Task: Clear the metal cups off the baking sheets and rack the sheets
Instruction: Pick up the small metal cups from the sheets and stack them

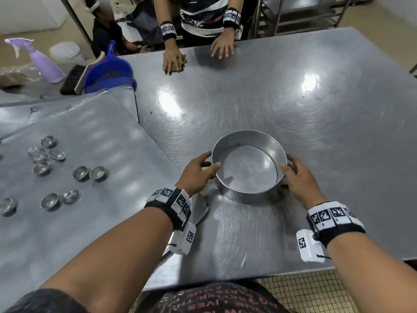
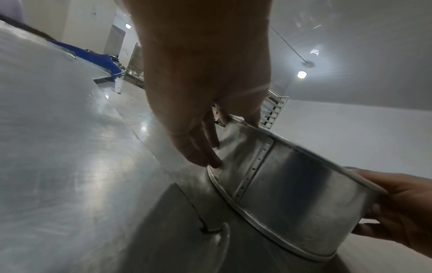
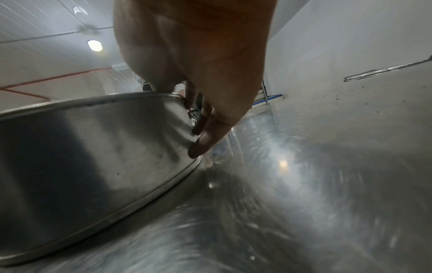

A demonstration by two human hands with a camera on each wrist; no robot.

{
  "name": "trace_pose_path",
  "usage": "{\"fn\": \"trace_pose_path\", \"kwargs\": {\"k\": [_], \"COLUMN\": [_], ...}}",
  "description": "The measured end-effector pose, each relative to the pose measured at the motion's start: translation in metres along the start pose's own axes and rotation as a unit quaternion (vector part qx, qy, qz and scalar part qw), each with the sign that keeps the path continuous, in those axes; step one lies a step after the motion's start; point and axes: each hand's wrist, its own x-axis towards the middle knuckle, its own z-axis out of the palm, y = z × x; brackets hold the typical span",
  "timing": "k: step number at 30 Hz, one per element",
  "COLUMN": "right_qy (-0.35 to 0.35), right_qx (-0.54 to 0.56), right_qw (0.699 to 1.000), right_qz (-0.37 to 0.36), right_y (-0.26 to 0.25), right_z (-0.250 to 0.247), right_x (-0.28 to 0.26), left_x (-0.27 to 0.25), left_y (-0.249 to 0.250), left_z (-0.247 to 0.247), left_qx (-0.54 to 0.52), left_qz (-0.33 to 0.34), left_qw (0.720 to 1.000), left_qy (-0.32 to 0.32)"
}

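A round, empty metal pan (image 1: 248,166) stands on the steel table (image 1: 316,109) in front of me. My left hand (image 1: 200,171) grips its left rim, thumb over the edge and fingers on the outer wall (image 2: 292,184). My right hand (image 1: 295,175) grips the right rim the same way, fingers down the pan's wall (image 3: 93,157). To the left lies a large baking sheet (image 1: 101,132) with several small metal cups (image 1: 81,173) scattered on it, some in a cluster (image 1: 42,154) near the left edge.
Across the table another person rests both hands (image 1: 222,45), one on a brownish cloth (image 1: 180,62). A blue dustpan (image 1: 110,73), a brush (image 1: 72,80) and a purple spray bottle (image 1: 42,62) sit at the back left. A metal rack (image 1: 300,14) stands behind.
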Motion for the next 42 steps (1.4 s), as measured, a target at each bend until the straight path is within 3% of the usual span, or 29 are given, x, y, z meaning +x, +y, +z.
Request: {"fn": "trace_pose_path", "kwargs": {"k": [3, 5, 8, 11, 14, 18, 27, 34, 38, 42], "right_qy": [0.006, 0.050, 0.114, 0.103, 0.050, -0.070, -0.260, -0.299, -0.294, -0.283], "right_qx": [-0.045, -0.119, -0.210, -0.255, -0.256, -0.233, -0.281, -0.321, -0.342, -0.376], "right_qw": [0.999, 0.992, 0.967, 0.948, 0.941, 0.939, 0.885, 0.866, 0.863, 0.857], "right_qz": [0.009, -0.009, -0.092, -0.160, -0.217, -0.242, -0.265, -0.240, -0.227, -0.208], "right_y": [-0.007, -0.018, -0.040, -0.069, -0.098, -0.122, -0.131, -0.134, -0.134, -0.129], "right_z": [-0.003, -0.007, -0.006, 0.021, 0.069, 0.154, 0.343, 0.428, 0.452, 0.465], "right_x": [-0.001, -0.002, -0.003, 0.002, 0.003, -0.002, -0.055, -0.070, -0.064, -0.056], "left_x": [0.000, -0.002, -0.008, -0.021, -0.043, -0.082, -0.167, -0.193, -0.186, -0.170], "left_y": [0.000, -0.001, -0.002, -0.008, -0.020, -0.047, -0.100, -0.129, -0.136, -0.145], "left_z": [-0.002, -0.007, -0.022, -0.046, -0.077, -0.127, -0.236, -0.293, -0.305, -0.312], "left_qx": [0.019, 0.023, 0.037, 0.060, 0.083, 0.100, 0.110, 0.168, 0.174, 0.234], "left_qz": [-0.007, -0.005, -0.003, -0.012, -0.029, -0.075, -0.159, -0.186, -0.155, -0.132], "left_qw": [1.000, 1.000, 0.997, 0.993, 0.984, 0.966, 0.924, 0.917, 0.940, 0.936], "left_qy": [-0.001, 0.014, 0.061, 0.104, 0.154, 0.225, 0.330, 0.311, 0.251, 0.227]}}
